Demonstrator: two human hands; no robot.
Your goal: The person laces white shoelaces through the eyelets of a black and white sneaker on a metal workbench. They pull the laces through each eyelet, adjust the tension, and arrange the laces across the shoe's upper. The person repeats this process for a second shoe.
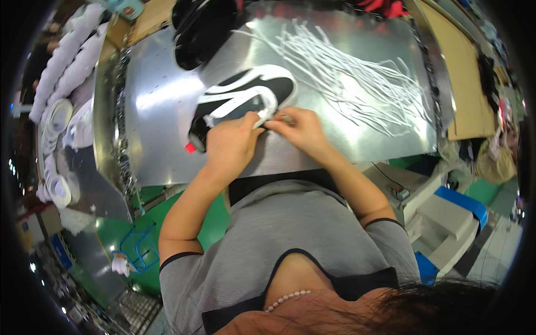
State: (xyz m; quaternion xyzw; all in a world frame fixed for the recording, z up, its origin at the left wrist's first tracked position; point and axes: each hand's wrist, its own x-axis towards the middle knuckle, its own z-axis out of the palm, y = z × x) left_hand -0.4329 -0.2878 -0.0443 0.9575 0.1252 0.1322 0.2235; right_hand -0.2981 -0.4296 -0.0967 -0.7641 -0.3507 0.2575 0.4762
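A black-and-white shoe upper (285,84) with a red tab lies on the shiny metal tabletop in front of me. My left hand (233,142) is closed on its near edge, thumb and fingers around the white eyelet strip. Right beside it, my right hand (298,127) pinches close to that same edge, its fingertips almost meeting the left ones. Something small and dark shows at the right fingers, too small to name. A loose bunch of white shoelaces (357,78) is spread to the right of the upper.
More black shoe pieces (201,33) are at the far left of the tabletop (162,128). Red items (385,8) sit at the far edge. Raised side walls flank the table, with brown cardboard (458,72) on the right. White rolls (64,67) stand at the left.
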